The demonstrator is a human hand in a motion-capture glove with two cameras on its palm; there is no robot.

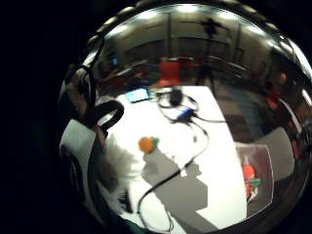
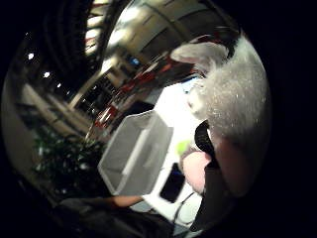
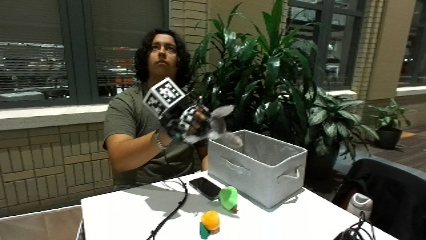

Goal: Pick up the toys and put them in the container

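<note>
The tabletop [image 3: 126, 210] carries a grey fabric container [image 3: 259, 165] near its far edge, beside a black phone [image 3: 205, 187]. The gloved right hand [image 3: 183, 122] is raised above the tabletop, just short of the container's open top, its fingers curled round a grey plush toy [image 3: 216, 122]. A green toy [image 3: 228, 197] stands against the container's near wall; an orange toy [image 3: 210, 221] sits nearer the front edge. Step in hand, as judged: carrying the plush toy. The next move calls for positioning over the opening, then releasing.

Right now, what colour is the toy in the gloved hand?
Grey and white, a fluffy toy held by the gloved right hand above the table; the outside view shows it best.
</note>
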